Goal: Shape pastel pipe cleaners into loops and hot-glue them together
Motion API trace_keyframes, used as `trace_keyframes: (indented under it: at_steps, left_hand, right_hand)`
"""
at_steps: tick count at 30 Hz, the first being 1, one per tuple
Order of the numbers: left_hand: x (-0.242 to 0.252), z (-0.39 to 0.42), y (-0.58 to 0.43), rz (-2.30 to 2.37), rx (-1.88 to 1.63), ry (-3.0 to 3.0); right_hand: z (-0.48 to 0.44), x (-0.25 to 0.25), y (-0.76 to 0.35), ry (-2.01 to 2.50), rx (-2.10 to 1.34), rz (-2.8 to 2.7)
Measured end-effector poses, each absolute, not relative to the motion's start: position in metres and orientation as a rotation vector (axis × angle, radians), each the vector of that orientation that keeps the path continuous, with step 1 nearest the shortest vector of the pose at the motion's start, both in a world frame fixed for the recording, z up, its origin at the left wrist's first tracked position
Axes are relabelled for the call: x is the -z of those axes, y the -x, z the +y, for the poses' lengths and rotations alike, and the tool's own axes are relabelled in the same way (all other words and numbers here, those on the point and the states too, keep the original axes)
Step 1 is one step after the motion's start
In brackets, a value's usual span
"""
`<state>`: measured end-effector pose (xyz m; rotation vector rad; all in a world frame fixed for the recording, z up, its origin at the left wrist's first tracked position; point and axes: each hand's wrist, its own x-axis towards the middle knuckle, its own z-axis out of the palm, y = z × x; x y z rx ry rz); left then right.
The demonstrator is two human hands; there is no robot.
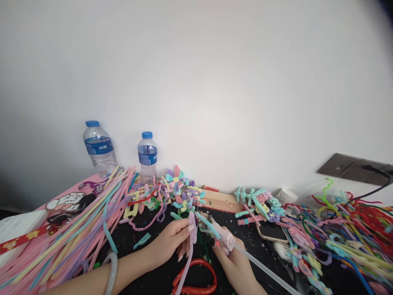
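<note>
Between thumb and fingers, my left hand [176, 237] pinches a folded lilac pipe cleaner [190, 241], its long tail hanging down. My right hand [235, 262] is wrapped around a pale hot glue gun [225, 237] with a small red light lit. A translucent glue stick [264, 268] runs from its back toward the lower right. The gun's nozzle end points at the lilac piece; whether they touch I cannot tell. A light blue pipe cleaner piece [208, 224] lies across the front of the gun. Below both hands are red looped handles [211, 270], probably of scissors.
Long pipe cleaners [92, 221] are heaped at left, with two water bottles [100, 151] behind. Pipe cleaner flowers [181, 188] stand at the back. Right of my hands are a phone [272, 232], a paper cup [287, 196] and more tangled pipe cleaners [362, 229]. A wall socket [353, 168] carries a black cable.
</note>
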<state>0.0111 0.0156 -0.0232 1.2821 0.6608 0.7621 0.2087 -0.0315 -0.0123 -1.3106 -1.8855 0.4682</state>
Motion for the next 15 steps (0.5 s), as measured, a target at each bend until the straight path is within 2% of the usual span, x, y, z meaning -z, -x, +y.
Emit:
trace_keyframes:
  at_steps: [15]
  left_hand:
    - [0.0196, 0.0157, -0.0092, 0.645, -0.813, -1.257]
  right_hand:
    - [-0.03, 0.0085, -0.2074, 1.359, -0.459, -1.836]
